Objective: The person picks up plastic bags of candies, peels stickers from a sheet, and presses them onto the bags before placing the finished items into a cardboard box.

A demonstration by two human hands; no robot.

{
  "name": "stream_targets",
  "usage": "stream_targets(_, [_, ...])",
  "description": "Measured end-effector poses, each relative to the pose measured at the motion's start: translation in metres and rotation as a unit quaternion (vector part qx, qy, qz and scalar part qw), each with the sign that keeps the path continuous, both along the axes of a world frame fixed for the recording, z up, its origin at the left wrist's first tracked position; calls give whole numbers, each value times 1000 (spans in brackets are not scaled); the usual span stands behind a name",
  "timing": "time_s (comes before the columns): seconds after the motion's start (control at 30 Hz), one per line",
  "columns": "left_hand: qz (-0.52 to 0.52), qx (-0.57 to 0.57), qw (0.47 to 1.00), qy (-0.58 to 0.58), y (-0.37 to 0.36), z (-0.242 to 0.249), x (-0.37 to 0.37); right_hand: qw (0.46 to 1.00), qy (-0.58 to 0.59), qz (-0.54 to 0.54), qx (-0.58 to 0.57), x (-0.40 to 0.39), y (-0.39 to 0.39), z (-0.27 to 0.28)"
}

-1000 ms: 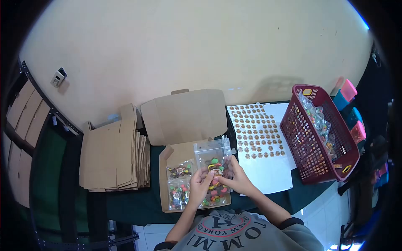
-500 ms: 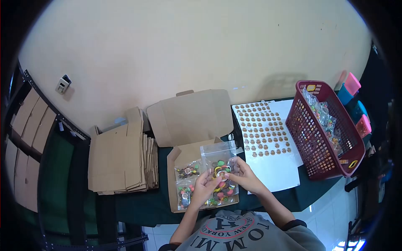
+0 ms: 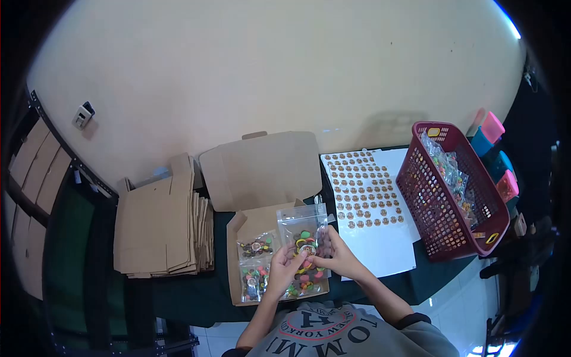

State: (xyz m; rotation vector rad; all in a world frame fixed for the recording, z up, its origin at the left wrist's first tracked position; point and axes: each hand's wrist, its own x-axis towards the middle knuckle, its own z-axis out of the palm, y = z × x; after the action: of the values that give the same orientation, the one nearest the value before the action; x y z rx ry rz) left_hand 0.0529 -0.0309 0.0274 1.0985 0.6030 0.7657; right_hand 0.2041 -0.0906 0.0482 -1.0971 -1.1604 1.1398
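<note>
A clear zip bag [image 3: 305, 277] of coloured round candies is held upright between my two hands, above an open cardboard box [image 3: 234, 279]. My left hand [image 3: 283, 271] grips the bag's left side, and my right hand [image 3: 343, 258] grips its right side. Both thumbs lie on the front, by a round sticker [image 3: 307, 250]; the other fingers are mostly hidden behind. Inside the box, to the left, lie a small candy bag [image 3: 257, 246] with a round label and another candy bag [image 3: 253, 279] below it.
Flattened cardboard boxes [image 3: 156, 229] are stacked at the left. Right of the open box lies a sheet of round stickers [image 3: 364, 193] on white paper. A maroon basket [image 3: 437, 223] full of candy bags stands beyond it, near pink and blue containers [image 3: 491, 128]. Shelves with boxes stand far left.
The view has shifted slightly, moving the scene left. My thumbs have slid down off the sticker's middle, so more of it shows. Both hands still hold the candy bag.
</note>
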Motion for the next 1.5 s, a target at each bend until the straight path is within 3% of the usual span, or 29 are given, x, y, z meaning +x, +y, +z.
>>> stream_targets(0.17, [-18,0,1000,-12,2,-2,-12,995,91,3,-27,-5,5,4])
stream_targets(0.57, [-68,8,998,-12,5,-3,-16,992,77,-97,-1,-19,3,-12])
stream_targets(0.87, [-17,-36,998,-39,1,-4,-10,993,25,-111,18,-21,2,-18])
stream_targets(0.93, [3,1,1000,9,-1,5,-9,993,32,-108,17,-23,3,-14])
stream_targets(1.1, [28,23,999,-3,1,2,-9,996,63,-61,35,-25,2,-9])
stream_targets(1.2, [37,28,999,2,2,3,-9,997,20,-65,38,-24,4,-16])
stream_targets(1.27, [45,27,999,13,3,4,-9,988,-117,-87,54,-23,4,-16])
stream_targets(1.3, [37,21,999,15,4,5,-10,988,-118,-87,53,-22,4,-15])
stream_targets(1.37, [29,17,999,17,5,9,-9,997,9,-41,57,-21,4,-10])
stream_targets(1.5, [1,50,999,-1,3,13,-12,991,120,-16,47,-19,1,1])
